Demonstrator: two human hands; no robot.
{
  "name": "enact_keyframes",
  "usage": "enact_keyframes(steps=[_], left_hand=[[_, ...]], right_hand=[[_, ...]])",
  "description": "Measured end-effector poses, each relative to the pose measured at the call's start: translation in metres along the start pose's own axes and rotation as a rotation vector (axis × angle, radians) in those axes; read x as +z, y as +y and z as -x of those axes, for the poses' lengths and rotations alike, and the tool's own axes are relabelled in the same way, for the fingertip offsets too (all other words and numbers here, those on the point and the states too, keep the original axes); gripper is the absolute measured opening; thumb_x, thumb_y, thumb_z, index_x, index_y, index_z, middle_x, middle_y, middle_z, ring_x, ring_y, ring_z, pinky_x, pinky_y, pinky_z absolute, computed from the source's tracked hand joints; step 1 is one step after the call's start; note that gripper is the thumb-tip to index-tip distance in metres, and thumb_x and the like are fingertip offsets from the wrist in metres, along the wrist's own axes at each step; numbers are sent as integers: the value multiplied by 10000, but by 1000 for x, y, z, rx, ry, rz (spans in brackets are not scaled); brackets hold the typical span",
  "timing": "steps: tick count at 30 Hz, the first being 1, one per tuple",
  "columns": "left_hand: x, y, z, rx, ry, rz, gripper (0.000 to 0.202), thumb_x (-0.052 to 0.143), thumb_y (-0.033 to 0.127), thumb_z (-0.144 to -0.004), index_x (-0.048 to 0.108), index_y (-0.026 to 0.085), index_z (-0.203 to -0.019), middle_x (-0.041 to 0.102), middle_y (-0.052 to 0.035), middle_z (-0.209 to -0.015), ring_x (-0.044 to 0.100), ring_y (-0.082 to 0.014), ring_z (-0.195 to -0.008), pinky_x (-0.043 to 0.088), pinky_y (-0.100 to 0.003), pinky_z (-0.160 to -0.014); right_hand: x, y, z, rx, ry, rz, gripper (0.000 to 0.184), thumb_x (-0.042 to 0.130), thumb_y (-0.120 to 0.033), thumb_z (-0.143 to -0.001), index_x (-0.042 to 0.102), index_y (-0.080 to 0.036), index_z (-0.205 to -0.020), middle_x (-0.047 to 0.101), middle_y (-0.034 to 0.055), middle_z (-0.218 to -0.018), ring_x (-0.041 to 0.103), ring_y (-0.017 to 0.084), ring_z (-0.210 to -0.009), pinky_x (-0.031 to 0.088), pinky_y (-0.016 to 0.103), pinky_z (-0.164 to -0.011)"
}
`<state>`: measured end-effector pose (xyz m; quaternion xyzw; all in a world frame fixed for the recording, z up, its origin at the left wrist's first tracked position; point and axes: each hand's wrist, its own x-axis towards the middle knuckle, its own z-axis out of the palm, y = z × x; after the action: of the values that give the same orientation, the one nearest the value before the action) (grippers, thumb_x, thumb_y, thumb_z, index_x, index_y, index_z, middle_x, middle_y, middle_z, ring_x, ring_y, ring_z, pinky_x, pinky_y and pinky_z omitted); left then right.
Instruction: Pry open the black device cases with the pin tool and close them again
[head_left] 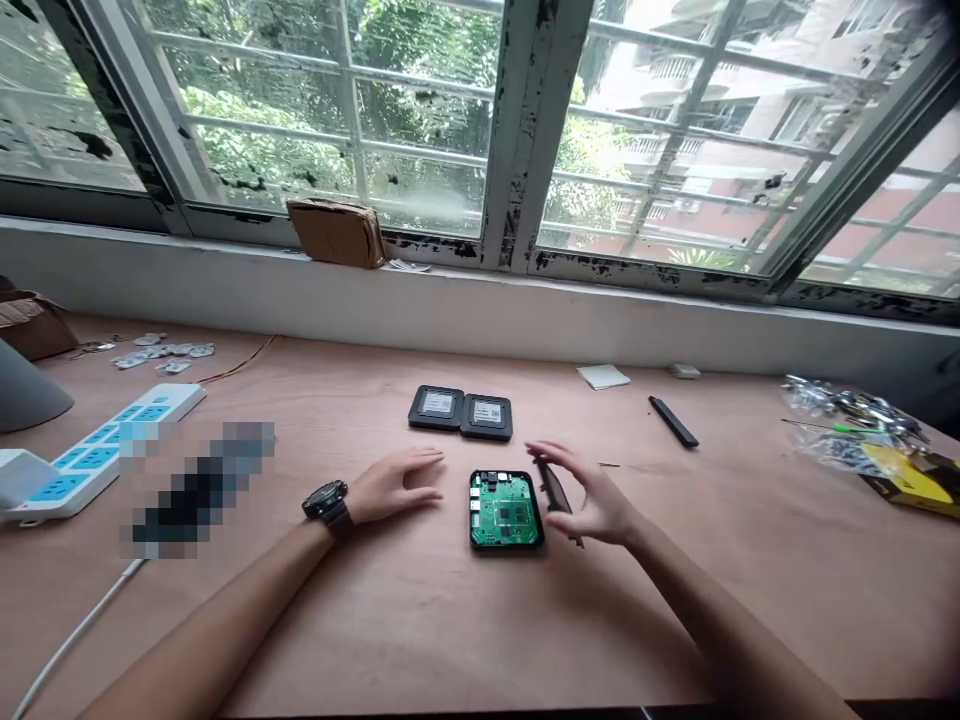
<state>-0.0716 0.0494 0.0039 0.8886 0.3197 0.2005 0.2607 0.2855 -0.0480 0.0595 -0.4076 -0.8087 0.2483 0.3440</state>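
Observation:
A shallow black square case (541, 541) lies on the table in front of me, with a green circuit board (506, 512) facing up inside it. Just right of it, my right hand (592, 500) grips a dark flat cover (553, 490) by its edges, thumb on the near side and fingers on the far side. The cover is tilted up nearly edge-on. To the left of the case, my left hand (397, 484) rests by the tabletop with fingers stretched out, holding nothing. Behind the case lie two black square pieces with white labels, a left one (436, 407) and a right one (486, 416).
A black remote control (673, 422) and a small thin dark piece (609, 464) lie to the right. Plastic bags (847, 410) and a yellow-black box (911, 478) are at far right. A power strip (112, 450) and a blurred-out object (202, 490) lie left.

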Motion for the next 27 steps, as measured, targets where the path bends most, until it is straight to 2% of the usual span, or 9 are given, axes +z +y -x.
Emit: enact_keyframes(steps=[3, 5, 7, 13, 21, 27], left_hand=[[-8, -5, 3, -10, 89, -30, 483, 637, 534, -959, 645, 246, -1347, 667, -75, -1361, 608, -286, -1272, 461, -399, -1077], [-9, -5, 4, -5, 111, -50, 411, 622, 502, -977, 675, 248, -1295, 702, -69, -1298, 652, -272, -1188, 490, -366, -1016], [-10, -4, 4, 3, 121, -48, 372, 615, 471, -989, 680, 246, -1278, 714, -64, -1266, 669, -257, -1139, 496, -348, -988], [-7, -4, 4, 0, 146, -41, 340, 612, 437, -1000, 680, 249, -1276, 712, -57, -1276, 647, -255, -1190, 477, -362, -1036], [-1, -10, 6, -16, 155, -65, 362, 611, 461, -997, 675, 264, -1294, 686, -41, -1330, 604, -250, -1272, 458, -367, -1087], [-1, -8, 5, -25, 135, -57, 383, 605, 488, -994, 675, 265, -1297, 674, -40, -1350, 593, -255, -1286, 449, -374, -1106]], right_hand=[[15, -20, -25, -30, -267, 213, 924, 805, -620, -719, 495, -232, -1498, 482, 145, -1535, 519, 366, -1354, 455, 468, -1121], [27, -26, -38, -33, -366, 294, 943, 793, -644, -709, 507, -210, -1496, 481, 152, -1541, 546, 372, -1328, 474, 460, -1102], [40, -26, -46, -23, -408, 354, 962, 779, -658, -710, 508, -181, -1500, 464, 168, -1557, 535, 390, -1338, 467, 476, -1108], [62, -11, -43, -8, -432, 422, 970, 731, -676, -747, 483, -143, -1518, 439, 196, -1572, 477, 404, -1393, 433, 511, -1135], [63, -10, -41, 9, -358, 444, 974, 718, -692, -756, 489, -118, -1510, 435, 205, -1573, 474, 405, -1392, 425, 521, -1141], [68, -6, -38, 10, -357, 431, 963, 702, -727, -756, 492, -173, -1515, 455, 182, -1565, 483, 415, -1379, 413, 539, -1143]])
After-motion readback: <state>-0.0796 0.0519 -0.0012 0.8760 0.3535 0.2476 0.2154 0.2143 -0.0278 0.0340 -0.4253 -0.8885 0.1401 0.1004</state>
